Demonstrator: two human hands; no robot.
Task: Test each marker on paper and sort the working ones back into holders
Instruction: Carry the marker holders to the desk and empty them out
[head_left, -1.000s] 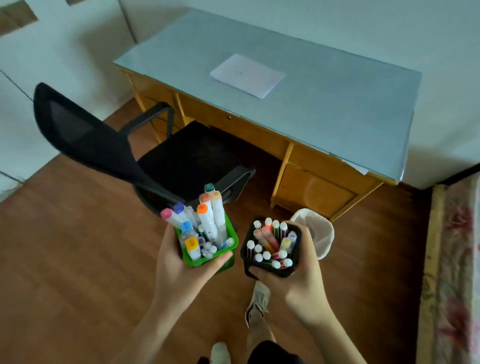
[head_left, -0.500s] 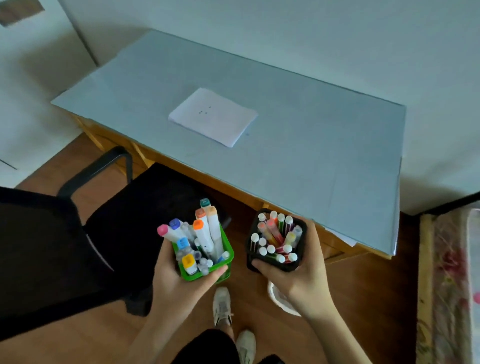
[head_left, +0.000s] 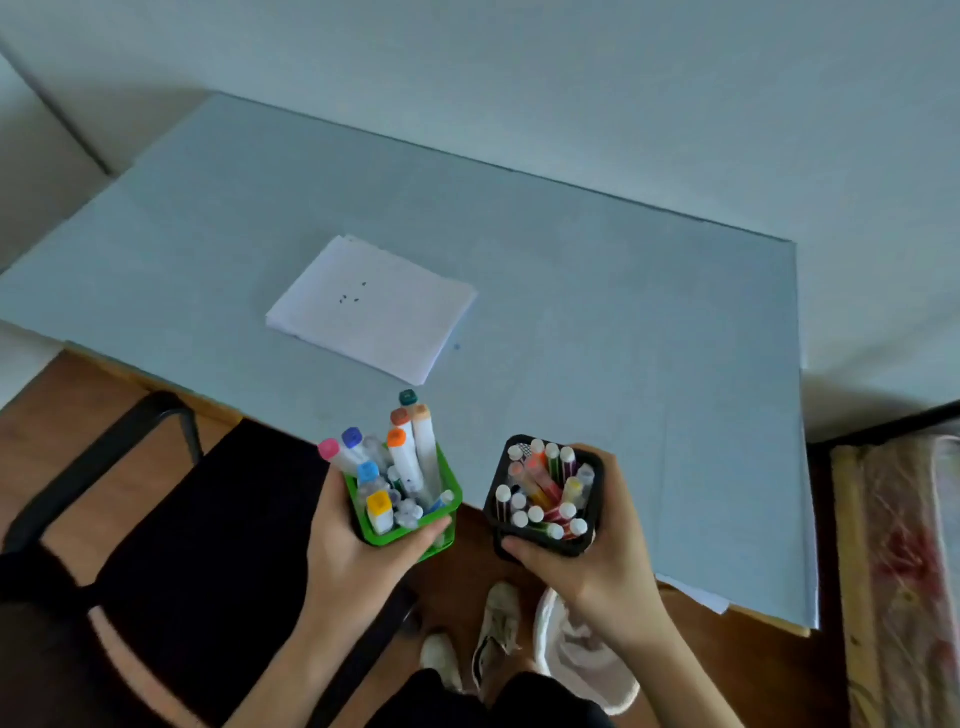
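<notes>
A square green plastic holder full of thick white markers with coloured caps is gripped by the left hand, fingers curled round its wall. A square black mesh holder of thin felt pens is gripped likewise by the right hand. Both are held in the air just before the near edge of the grey desk top. A white paper stack lies near the middle. The holders are judged light and stiff, but top-heavy; they should be held low on the walls and kept upright.
</notes>
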